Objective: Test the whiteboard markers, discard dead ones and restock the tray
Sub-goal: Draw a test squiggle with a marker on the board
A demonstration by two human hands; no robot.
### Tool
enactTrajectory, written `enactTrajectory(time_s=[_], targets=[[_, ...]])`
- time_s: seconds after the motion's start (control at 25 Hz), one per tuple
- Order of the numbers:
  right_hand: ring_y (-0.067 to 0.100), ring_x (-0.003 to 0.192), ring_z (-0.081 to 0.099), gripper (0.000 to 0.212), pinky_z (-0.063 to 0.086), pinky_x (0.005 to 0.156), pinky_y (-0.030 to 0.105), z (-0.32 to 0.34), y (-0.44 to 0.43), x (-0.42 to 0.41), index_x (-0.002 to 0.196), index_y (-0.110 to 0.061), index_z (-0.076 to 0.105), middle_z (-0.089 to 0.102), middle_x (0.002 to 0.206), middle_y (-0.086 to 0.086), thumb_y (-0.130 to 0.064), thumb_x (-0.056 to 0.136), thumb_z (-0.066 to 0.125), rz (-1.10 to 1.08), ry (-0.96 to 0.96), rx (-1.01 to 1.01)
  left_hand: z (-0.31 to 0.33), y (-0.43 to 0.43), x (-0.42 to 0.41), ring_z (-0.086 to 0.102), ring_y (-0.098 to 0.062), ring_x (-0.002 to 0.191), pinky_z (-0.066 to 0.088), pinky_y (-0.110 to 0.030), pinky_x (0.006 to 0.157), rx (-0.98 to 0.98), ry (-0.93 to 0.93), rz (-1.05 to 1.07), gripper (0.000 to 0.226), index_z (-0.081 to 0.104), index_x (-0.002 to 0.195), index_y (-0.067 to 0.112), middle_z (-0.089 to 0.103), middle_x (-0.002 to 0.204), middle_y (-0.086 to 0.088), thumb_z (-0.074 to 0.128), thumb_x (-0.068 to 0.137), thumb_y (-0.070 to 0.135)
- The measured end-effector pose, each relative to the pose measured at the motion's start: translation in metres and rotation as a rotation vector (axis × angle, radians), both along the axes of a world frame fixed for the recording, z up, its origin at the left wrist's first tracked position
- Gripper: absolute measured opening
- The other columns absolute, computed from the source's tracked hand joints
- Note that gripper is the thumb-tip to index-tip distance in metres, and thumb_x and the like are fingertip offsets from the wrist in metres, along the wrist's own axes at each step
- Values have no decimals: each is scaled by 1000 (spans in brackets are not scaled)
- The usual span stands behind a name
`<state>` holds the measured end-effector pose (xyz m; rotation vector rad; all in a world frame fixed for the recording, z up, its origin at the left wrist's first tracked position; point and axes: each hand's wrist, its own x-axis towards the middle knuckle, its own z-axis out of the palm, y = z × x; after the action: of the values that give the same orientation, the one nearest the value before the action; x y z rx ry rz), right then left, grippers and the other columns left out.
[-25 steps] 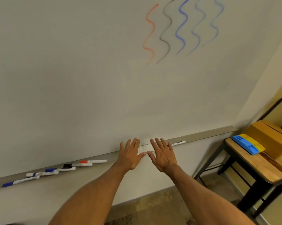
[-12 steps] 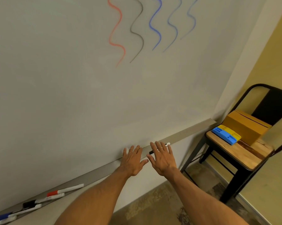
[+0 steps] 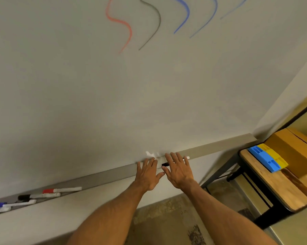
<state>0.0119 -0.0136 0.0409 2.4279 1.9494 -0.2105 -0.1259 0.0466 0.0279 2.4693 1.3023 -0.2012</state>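
Resting as before at the tray [image 3: 103, 175]: left hand [image 3: 147, 172] and right hand [image 3: 179, 171], both grips apart, fingers straight. Unmoved on tray beneath right fingers: black marker [image 3: 165, 164]; four markers [image 3: 66, 189] remain far left.

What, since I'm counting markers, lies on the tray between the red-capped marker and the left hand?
Nothing: in the head view, the tray between the red-capped marker and the left hand is bare.
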Motion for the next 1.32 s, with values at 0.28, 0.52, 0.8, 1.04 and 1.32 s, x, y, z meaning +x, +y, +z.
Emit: enactTrajectory(time_s=[0.28, 0.52, 0.8, 1.04, 1.32], targets=[[26, 127, 37, 46, 25, 111, 38, -25, 15, 27, 142, -13, 26, 43, 137, 7, -29, 100, 32, 167, 27, 24, -19, -18, 22, -4, -24, 147, -1, -51, 118, -80, 9, 201, 69, 8, 153, 17, 0, 161, -1, 27, 98, 55], [25, 117, 42, 43, 35, 103, 34, -29, 25, 43, 129, -10, 43, 47, 127, 10, -6, 87, 53, 254, -66, 23, -28, -22, 33, -4, -24, 147, -5, -50, 117, -53, 46, 262, 67, 7, 153, 19, -1, 161, -2, 26, 99, 54], [28, 119, 46, 58, 22, 114, 38, -28, 28, 47, 132, -13, 36, 52, 127, 10, -4, 81, 61, 388, -67, 110, -13, -24, 33, 15, -20, 146, 1, -46, 118, 68, -39, 287, 56, 18, 151, 19, 20, 158, -2, 35, 102, 40], [24, 82, 58, 37, 49, 85, 38, -13, 29, 21, 104, -15, 60, 63, 91, 5, 2, 72, 69, 604, 121, 352, 0, -22, 10, 56, -13, 115, 22, -39, 114, 201, -173, 318, 27, 59, 120, 26, 64, 121, 6, 42, 101, 35], [23, 78, 53, 10, 42, 65, 33, 11, 40, -32, 99, -14, 56, 59, 91, 4, -11, 89, 55, 695, 103, 388, 26, -13, -43, 62, -14, 84, 35, -28, 91, 422, -208, 283, 21, 62, 98, 21, 69, 95, 5, 44, 100, 31]])
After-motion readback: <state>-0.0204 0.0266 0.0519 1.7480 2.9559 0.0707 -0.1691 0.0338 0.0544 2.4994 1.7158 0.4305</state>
